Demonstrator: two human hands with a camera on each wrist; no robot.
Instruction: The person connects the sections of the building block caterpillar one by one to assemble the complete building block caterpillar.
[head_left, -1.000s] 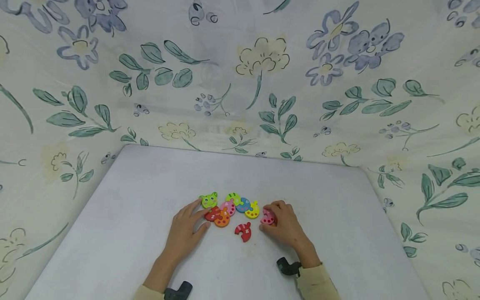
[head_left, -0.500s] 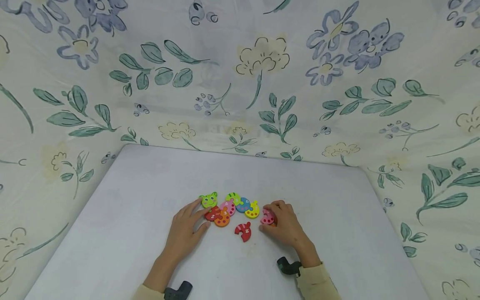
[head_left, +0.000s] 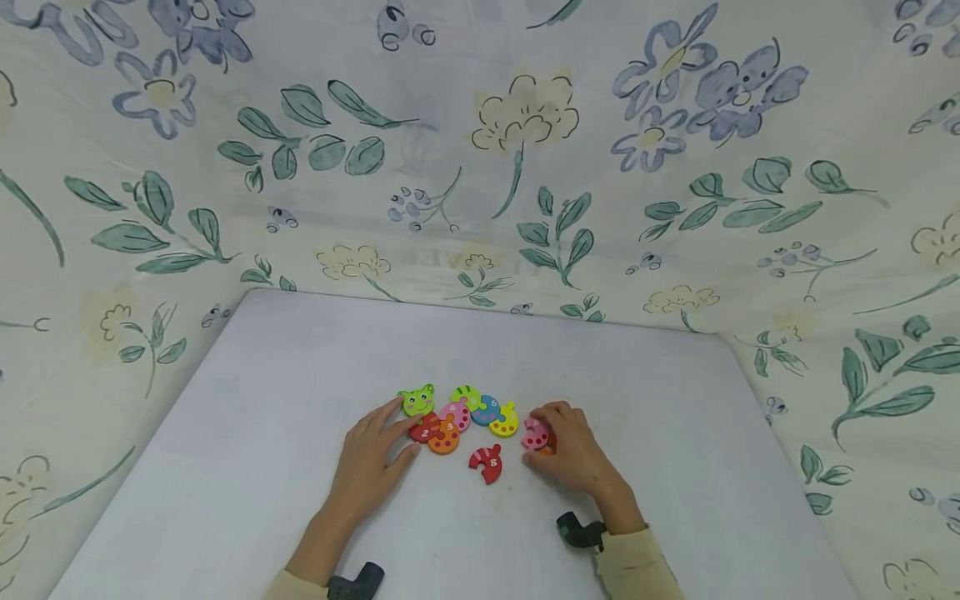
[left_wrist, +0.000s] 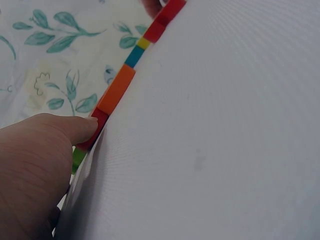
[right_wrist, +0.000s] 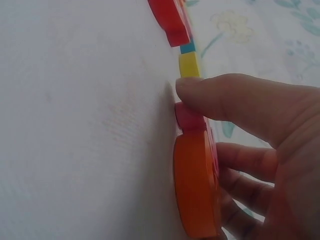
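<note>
The left hand [head_left: 367, 467] lies flat on the pale grey worktop [head_left: 262, 400], fingers straight and spread, holding nothing. Its fingertips [head_left: 396, 407] reach the left end of the row of flat wooden puzzle pieces: the index tip sits against the green frog-face piece [head_left: 417, 401], and the next finger touches the red piece marked 2 [head_left: 424, 429]. The left wrist view shows the thumb [left_wrist: 75, 127] pressed against the edge of that red piece [left_wrist: 92, 134], with the orange round piece [left_wrist: 116, 92] just beyond it.

Over on the other side, the right hand [head_left: 573, 450] curls round the pink spotted piece [head_left: 535, 434], thumb on top and fingers bent underneath. The right wrist view shows an orange disc piece [right_wrist: 196, 182] tucked in the same grip, with the pink piece [right_wrist: 189, 117] under the thumb [right_wrist: 220, 97]; both rest on edge against the worktop. That pink piece sits just right of the row, near the yellow spotted piece [head_left: 505, 420] but not touching it.

Between frog and yellow piece run a pink piece [head_left: 457, 413], a green striped piece [head_left: 465, 392] and a blue piece [head_left: 487, 409], joined in a curve. A red hooked piece marked 5 [head_left: 487, 463] lies alone, just in front of the row, between the two hands and touched by neither.
</note>
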